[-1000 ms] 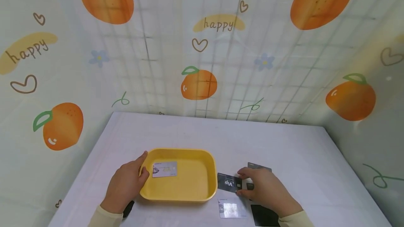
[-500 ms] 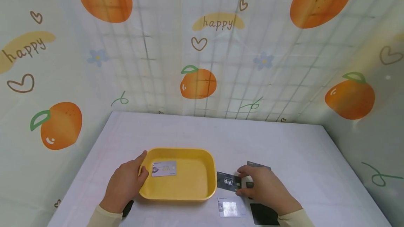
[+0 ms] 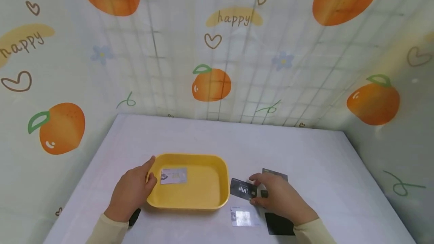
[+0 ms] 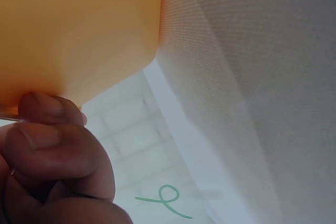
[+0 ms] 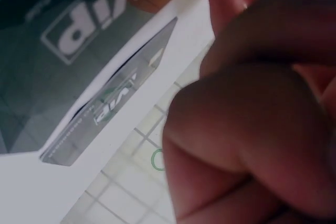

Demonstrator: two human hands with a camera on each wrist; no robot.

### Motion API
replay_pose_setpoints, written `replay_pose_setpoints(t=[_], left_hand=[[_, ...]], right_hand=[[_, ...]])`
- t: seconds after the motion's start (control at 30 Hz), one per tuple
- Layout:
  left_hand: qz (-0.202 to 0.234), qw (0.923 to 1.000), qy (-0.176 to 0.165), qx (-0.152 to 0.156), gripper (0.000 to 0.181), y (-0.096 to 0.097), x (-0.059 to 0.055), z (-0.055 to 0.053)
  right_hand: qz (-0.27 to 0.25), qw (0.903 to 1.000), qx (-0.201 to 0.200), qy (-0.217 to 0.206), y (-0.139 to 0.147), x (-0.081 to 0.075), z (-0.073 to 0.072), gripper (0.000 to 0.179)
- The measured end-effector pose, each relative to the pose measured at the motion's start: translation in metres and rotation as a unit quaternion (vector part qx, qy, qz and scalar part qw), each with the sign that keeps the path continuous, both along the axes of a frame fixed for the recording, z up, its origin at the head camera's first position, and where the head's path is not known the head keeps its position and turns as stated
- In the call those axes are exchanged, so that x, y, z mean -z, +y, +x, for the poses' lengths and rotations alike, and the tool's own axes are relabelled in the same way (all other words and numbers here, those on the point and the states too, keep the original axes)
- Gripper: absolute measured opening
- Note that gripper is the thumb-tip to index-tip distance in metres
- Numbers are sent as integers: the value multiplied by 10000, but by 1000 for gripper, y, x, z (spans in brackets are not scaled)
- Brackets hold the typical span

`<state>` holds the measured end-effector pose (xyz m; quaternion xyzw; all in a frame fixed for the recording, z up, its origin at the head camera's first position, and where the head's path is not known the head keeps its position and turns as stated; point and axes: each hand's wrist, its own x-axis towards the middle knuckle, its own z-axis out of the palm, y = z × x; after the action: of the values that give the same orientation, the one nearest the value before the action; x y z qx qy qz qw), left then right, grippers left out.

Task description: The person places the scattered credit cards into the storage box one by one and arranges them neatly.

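My left hand (image 3: pixel 130 189) grips the left rim of a shallow yellow tray (image 3: pixel 190 199), its index finger along the side. The left wrist view shows curled fingers (image 4: pixel 58 150) against the tray's outside (image 4: pixel 89 35). A silver VIP card (image 3: pixel 173 175) lies in the tray. My right hand (image 3: pixel 281 197) has thumb and index finger on opposite edges of a black VIP card (image 3: pixel 242 189), pinching its right end beside the tray. In the right wrist view, a large dark VIP card (image 5: pixel 68 40) and another grey one (image 5: pixel 115 98) lie near the bent fingers.
A shiny silver card (image 3: pixel 244 216) lies in front of the black one. Dark cards (image 3: pixel 279 224) lie under and around the right hand, one (image 3: pixel 275 173) behind it. A black object (image 3: pixel 134 217) shows beside the left wrist. A printed curtain (image 3: pixel 176 48) surrounds the white table (image 3: pixel 190 134).
The head view has shifted slightly, so everything sits a little higher and further left. Both hands and the cards keep nearly the same places relative to the tray.
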<state>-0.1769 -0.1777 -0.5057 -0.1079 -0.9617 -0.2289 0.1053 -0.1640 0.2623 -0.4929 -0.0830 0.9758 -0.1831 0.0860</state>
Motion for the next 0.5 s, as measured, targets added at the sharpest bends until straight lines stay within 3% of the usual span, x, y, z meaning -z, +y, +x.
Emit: replay_pose_setpoints(t=[0.23, 0.5], left_hand=[[-1, 9997, -230, -81, 54, 3, -6, 0], [26, 9999, -113, -32, 53, 2, -5, 2]], right_hand=[[-7, 9998, -61, 180, 1, -3, 1, 72], [230, 9986, -191, 429, -3, 2, 3, 54]])
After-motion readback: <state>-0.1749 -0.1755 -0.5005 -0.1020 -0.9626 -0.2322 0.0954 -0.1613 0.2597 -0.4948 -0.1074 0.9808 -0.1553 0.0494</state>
